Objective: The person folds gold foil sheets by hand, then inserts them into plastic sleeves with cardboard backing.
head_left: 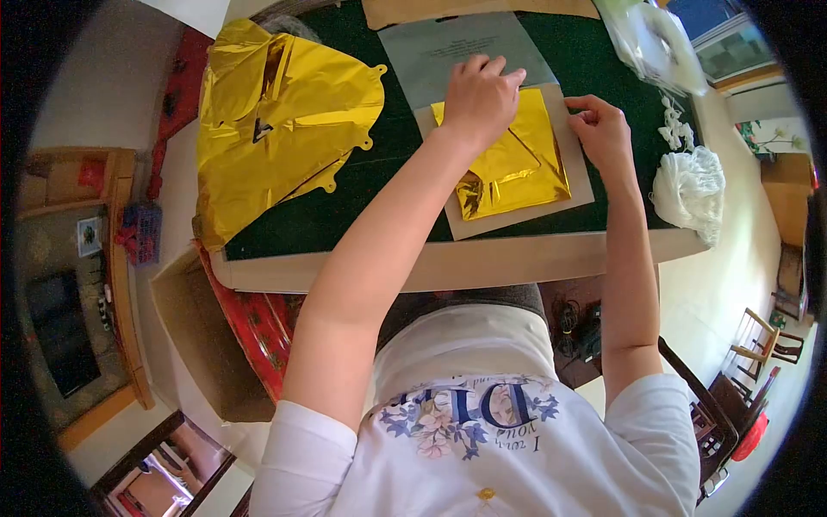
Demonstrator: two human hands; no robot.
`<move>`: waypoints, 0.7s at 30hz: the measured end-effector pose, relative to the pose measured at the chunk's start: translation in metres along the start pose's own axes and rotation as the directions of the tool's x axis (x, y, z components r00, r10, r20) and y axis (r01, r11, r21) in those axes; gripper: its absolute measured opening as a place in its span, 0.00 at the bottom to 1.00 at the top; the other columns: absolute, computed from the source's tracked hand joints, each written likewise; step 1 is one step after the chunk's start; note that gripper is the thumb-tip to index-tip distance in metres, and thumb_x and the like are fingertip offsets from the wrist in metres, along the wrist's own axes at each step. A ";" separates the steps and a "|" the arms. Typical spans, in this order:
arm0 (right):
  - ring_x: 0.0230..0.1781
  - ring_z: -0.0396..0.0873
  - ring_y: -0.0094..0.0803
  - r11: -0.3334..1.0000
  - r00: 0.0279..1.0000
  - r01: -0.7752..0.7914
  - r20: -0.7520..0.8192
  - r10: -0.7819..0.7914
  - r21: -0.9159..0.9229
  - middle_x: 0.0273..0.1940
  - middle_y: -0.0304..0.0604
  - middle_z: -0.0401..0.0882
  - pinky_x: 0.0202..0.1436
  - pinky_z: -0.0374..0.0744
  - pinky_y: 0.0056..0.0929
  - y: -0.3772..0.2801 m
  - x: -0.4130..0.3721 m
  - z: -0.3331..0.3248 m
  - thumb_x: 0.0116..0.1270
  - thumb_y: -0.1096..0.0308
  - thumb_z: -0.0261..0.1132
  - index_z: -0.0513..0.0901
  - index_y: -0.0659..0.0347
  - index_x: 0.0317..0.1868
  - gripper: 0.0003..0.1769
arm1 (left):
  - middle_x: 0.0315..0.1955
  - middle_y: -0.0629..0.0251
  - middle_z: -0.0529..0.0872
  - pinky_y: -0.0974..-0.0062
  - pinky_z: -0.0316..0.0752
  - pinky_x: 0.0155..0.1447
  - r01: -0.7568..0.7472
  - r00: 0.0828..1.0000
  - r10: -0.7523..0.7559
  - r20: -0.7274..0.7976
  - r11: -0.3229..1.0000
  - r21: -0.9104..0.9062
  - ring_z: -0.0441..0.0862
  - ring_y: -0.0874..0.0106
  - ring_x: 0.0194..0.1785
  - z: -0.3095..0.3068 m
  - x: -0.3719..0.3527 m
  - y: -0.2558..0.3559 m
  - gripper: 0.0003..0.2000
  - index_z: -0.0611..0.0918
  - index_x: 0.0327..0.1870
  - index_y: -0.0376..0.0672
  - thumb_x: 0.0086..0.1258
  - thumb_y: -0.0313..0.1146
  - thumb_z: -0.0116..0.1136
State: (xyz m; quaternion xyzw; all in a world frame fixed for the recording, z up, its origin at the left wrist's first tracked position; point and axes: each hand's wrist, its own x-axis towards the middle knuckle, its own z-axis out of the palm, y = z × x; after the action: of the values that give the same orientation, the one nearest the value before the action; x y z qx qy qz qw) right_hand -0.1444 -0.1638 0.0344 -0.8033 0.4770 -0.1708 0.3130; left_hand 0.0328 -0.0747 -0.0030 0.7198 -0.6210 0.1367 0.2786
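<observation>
On the dark green tabletop, a folded gold foil piece [521, 168] lies over a grey-brown card [482, 226]. A clear plastic sleeve [465, 47] with small print extends beyond the card's far edge. My left hand [482, 99] rests over the upper part of the foil near the sleeve, its fingers bent; what lies under the fingertips is hidden. My right hand [600, 133] is at the card's right edge, thumb and index finger close together there. A larger, crumpled gold foil sheet [284, 129] with small tabs spreads over the table's left side.
White string or netting [689, 189] lies at the table's right edge. Clear plastic bags [650, 43] are at the far right, brown cardboard [474, 9] at the far edge. An open cardboard box [207, 336] stands below left, beside red patterned cloth [250, 323].
</observation>
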 end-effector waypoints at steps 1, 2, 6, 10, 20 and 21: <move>0.29 0.84 0.32 1.000 1.000 0.003 -0.013 -0.003 0.000 0.29 0.44 0.85 0.36 0.80 0.30 -0.001 -0.001 0.000 0.56 0.70 0.64 0.86 0.56 0.46 0.16 | 0.49 0.59 0.85 0.61 0.75 0.57 -0.005 1.000 0.005 -0.009 1.000 0.007 0.79 0.60 0.55 0.000 -0.002 0.001 0.12 0.86 0.48 0.50 0.67 0.34 0.55; 0.30 0.84 0.33 1.000 1.000 0.006 -0.026 -0.006 -0.001 0.29 0.44 0.85 0.36 0.80 0.31 -0.002 -0.003 0.000 0.56 0.70 0.65 0.85 0.57 0.46 0.15 | 0.49 0.59 0.85 0.61 0.75 0.57 -0.013 1.000 0.013 -0.010 1.000 0.016 0.79 0.60 0.55 -0.001 -0.003 0.001 0.12 0.86 0.48 0.50 0.67 0.34 0.55; 0.37 0.83 0.38 0.995 0.999 0.019 -0.030 -0.022 -0.095 0.38 0.46 0.84 0.44 0.79 0.33 -0.008 -0.008 0.000 0.57 0.70 0.66 0.83 0.57 0.49 0.17 | 0.50 0.59 0.85 0.61 0.74 0.60 -0.039 0.999 0.040 -0.028 0.999 0.035 0.78 0.59 0.56 -0.006 -0.008 0.003 0.12 0.86 0.48 0.48 0.67 0.34 0.55; 0.50 0.78 0.43 0.897 0.889 0.412 -0.147 -0.434 -0.159 0.51 0.48 0.80 0.55 0.76 0.37 -0.021 -0.018 0.006 0.60 0.68 0.66 0.82 0.55 0.50 0.16 | 0.52 0.55 0.83 0.62 0.72 0.64 0.060 0.996 -0.068 -0.058 0.991 -0.119 0.77 0.56 0.59 -0.038 -0.017 -0.008 0.13 0.84 0.51 0.44 0.68 0.33 0.54; 0.59 0.73 0.49 0.792 0.792 0.610 -0.011 -0.610 -0.039 0.60 0.51 0.74 0.63 0.72 0.42 -0.036 -0.046 0.033 0.64 0.65 0.65 0.80 0.56 0.55 0.18 | 0.57 0.52 0.80 0.63 0.70 0.66 0.213 0.940 -0.160 0.301 0.965 -0.153 0.74 0.57 0.64 -0.099 -0.062 -0.053 0.15 0.80 0.56 0.40 0.70 0.29 0.51; 0.57 0.74 0.49 0.817 0.814 0.570 -0.072 -0.576 -0.091 0.59 0.52 0.75 0.61 0.73 0.41 -0.024 -0.030 0.031 0.64 0.64 0.64 0.79 0.57 0.55 0.19 | 0.57 0.52 0.80 0.63 0.70 0.67 0.202 0.942 -0.151 0.299 0.968 -0.148 0.74 0.57 0.65 -0.100 -0.066 -0.051 0.15 0.79 0.57 0.40 0.70 0.29 0.51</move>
State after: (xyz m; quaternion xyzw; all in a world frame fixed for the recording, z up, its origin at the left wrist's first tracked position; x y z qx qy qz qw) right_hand -0.1257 -0.1187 0.0280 -0.9102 0.2329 -0.2797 0.1974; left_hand 0.0845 0.0398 0.0299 0.7573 -0.5970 -0.0497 0.2599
